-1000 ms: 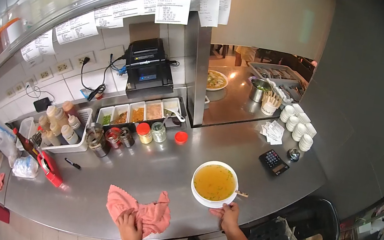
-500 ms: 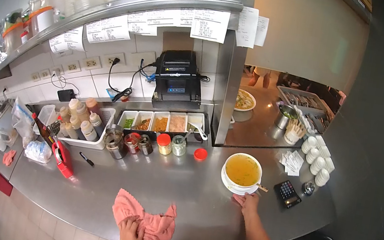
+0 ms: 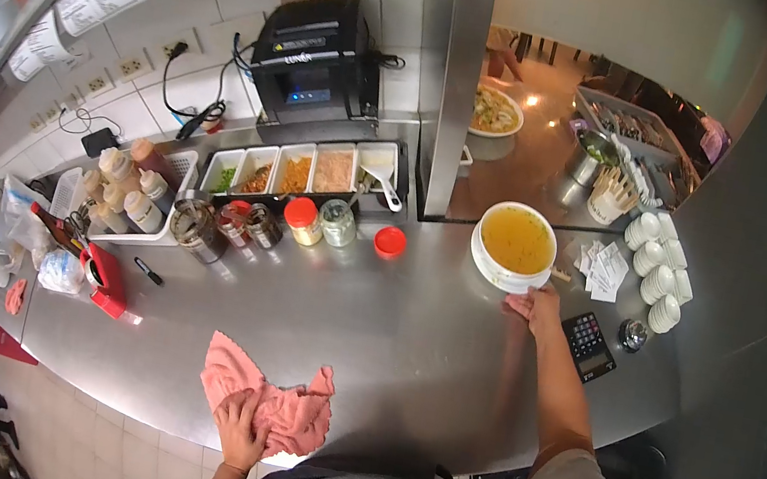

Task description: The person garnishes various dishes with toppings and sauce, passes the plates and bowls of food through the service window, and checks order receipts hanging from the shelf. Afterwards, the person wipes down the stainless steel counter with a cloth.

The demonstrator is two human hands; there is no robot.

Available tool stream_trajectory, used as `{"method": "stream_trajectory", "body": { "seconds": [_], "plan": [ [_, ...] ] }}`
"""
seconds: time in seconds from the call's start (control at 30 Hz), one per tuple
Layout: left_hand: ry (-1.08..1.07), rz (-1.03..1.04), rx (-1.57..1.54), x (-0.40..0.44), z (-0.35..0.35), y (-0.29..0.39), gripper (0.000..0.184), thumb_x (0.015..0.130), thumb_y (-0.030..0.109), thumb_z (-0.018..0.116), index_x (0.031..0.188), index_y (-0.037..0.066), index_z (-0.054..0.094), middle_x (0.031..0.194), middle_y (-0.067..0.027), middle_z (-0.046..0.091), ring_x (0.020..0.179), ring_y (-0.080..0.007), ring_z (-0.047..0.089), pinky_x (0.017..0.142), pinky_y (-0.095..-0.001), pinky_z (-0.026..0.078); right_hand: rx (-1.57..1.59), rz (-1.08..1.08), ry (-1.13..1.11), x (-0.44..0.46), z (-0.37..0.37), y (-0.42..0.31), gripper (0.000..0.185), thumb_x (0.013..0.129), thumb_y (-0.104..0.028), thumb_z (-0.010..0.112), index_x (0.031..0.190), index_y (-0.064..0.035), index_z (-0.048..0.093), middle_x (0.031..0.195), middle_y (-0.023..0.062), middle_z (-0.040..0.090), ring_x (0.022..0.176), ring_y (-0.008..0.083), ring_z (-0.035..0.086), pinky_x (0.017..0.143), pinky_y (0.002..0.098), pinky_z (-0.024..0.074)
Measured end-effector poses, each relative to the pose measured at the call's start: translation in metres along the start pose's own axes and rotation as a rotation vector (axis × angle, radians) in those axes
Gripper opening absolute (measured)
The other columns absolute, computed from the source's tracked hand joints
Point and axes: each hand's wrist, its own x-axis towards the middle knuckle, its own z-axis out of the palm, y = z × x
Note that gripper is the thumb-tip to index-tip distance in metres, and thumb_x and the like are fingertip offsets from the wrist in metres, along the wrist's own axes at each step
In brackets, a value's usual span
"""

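A white bowl of yellow broth (image 3: 517, 241) stands on a white saucer (image 3: 497, 277) at the back right of the steel counter. My right hand (image 3: 542, 310), arm stretched forward, grips the saucer's near rim; something pink shows beneath its fingers. Near the front edge, my left hand (image 3: 238, 428) lies on a crumpled pink cloth (image 3: 291, 414) with its fingers curled into the fabric. To the right of my right hand is a black calculator (image 3: 588, 346).
Seasoning jars (image 3: 303, 220) and a red lid (image 3: 390, 242) line the back, before white topping tubs (image 3: 294, 171) and a black printer (image 3: 316, 66). Squeeze bottles (image 3: 143, 211) fill a basket at left. Stacked white cups (image 3: 659, 273) stand right, near a serving opening with a steel post (image 3: 446, 88).
My right hand has pushed the bowl and saucer away from me, toward the serving opening. My left hand stays on the cloth. The view has tilted downward.
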Motion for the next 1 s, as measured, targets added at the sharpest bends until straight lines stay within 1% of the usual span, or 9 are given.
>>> {"method": "stream_trajectory", "body": {
  "seconds": [0.13, 0.17, 0.23, 0.33, 0.43, 0.53, 0.67, 0.87, 1.0],
  "plan": [
    [-0.149, 0.034, -0.159, 0.020, 0.018, -0.010, 0.027, 0.070, 0.013, 0.072, 0.093, 0.005, 0.062, 0.090, -0.0110, 0.059, 0.089, -0.0315, 0.055, 0.083, -0.0404, 0.044, -0.031, 0.081, 0.000, 0.003, -0.008, -0.012, 0.024, 0.096, -0.005, 0.042, 0.118, 0.0056, 0.044, 0.096, 0.0270, 0.063, 0.079, 0.0354, 0.069, 0.066, 0.0410, 0.0619],
    [-0.173, -0.077, -0.323, 0.035, 0.013, 0.014, 0.023, 0.070, 0.011, 0.076, 0.083, 0.003, 0.060, 0.080, -0.0109, 0.059, 0.076, -0.0287, 0.057, 0.069, -0.0367, 0.047, -0.050, 0.083, 0.013, 0.001, -0.009, -0.013, 0.022, 0.097, -0.008, 0.044, 0.115, 0.0042, 0.045, 0.096, 0.0260, 0.064, 0.078, 0.0348, 0.069, 0.066, 0.0398, 0.0616],
    [-0.175, -0.144, -0.562, 0.060, 0.015, 0.061, 0.025, 0.070, 0.011, 0.082, 0.081, 0.003, 0.061, 0.079, -0.0106, 0.061, 0.070, -0.0235, 0.060, 0.064, -0.0319, 0.048, -0.048, 0.082, -0.037, -0.008, -0.013, -0.018, 0.024, 0.096, -0.008, 0.044, 0.116, 0.0058, 0.046, 0.095, 0.0244, 0.064, 0.078, 0.0349, 0.069, 0.065, 0.0391, 0.0617],
    [-0.169, 0.156, -0.614, 0.112, 0.016, 0.137, 0.029, 0.071, 0.015, 0.082, 0.094, 0.006, 0.065, 0.087, -0.0102, 0.066, 0.082, -0.0288, 0.062, 0.075, -0.0369, 0.049, -0.038, 0.065, -0.060, -0.015, -0.021, -0.014, 0.025, 0.097, -0.010, 0.043, 0.118, 0.0049, 0.046, 0.095, 0.0216, 0.065, 0.075, 0.0334, 0.069, 0.063, 0.0376, 0.0618],
    [-0.327, 0.438, -0.486, 0.142, 0.064, 0.188, 0.058, 0.080, 0.027, 0.072, 0.132, 0.013, 0.050, 0.132, -0.0165, 0.051, 0.124, -0.0345, 0.046, 0.104, -0.0556, 0.033, 0.001, -0.003, 0.007, -0.020, -0.018, -0.006, 0.027, 0.097, -0.010, 0.044, 0.121, 0.0032, 0.044, 0.093, 0.0208, 0.065, 0.070, 0.0318, 0.069, 0.059, 0.0366, 0.0616],
    [-0.414, 0.717, -0.154, 0.138, 0.129, 0.198, 0.068, 0.082, 0.034, 0.069, 0.141, 0.018, 0.039, 0.146, -0.0143, 0.037, 0.135, -0.0356, 0.033, 0.109, -0.0622, 0.021, 0.016, -0.083, 0.099, -0.026, -0.003, -0.005, 0.029, 0.096, -0.008, 0.046, 0.124, 0.0018, 0.042, 0.092, 0.0200, 0.065, 0.066, 0.0301, 0.069, 0.054, 0.0350, 0.0610],
    [-0.331, 0.798, -0.344, 0.178, 0.180, 0.208, 0.055, 0.081, 0.015, 0.062, 0.134, 0.017, 0.049, 0.136, -0.0112, 0.047, 0.127, -0.0343, 0.042, 0.105, -0.0519, 0.033, -0.034, -0.130, 0.132, -0.016, -0.002, 0.000, 0.033, 0.094, -0.004, 0.048, 0.125, 0.0003, 0.042, 0.087, 0.0185, 0.065, 0.060, 0.0260, 0.068, 0.049, 0.0313, 0.0590],
    [0.115, 0.318, -0.569, 0.252, 0.200, 0.255, 0.042, 0.070, 0.000, 0.063, 0.110, 0.012, 0.062, 0.113, -0.0084, 0.055, 0.101, -0.0309, 0.050, 0.085, -0.0455, 0.040, -0.029, -0.110, 0.192, -0.017, 0.005, -0.004, 0.035, 0.092, -0.002, 0.052, 0.126, -0.0004, 0.042, 0.084, 0.0178, 0.066, 0.056, 0.0234, 0.067, 0.048, 0.0311, 0.0587],
    [0.005, 0.367, -0.444, 0.264, 0.236, 0.276, 0.042, 0.066, 0.002, 0.068, 0.106, 0.013, 0.064, 0.110, -0.0077, 0.056, 0.104, -0.0306, 0.050, 0.086, -0.0420, 0.039, -0.031, -0.119, 0.192, -0.013, 0.002, -0.001, 0.036, 0.092, -0.001, 0.052, 0.126, -0.0004, 0.041, 0.084, 0.0180, 0.065, 0.057, 0.0241, 0.067, 0.048, 0.0317, 0.0586]
  ]
}}
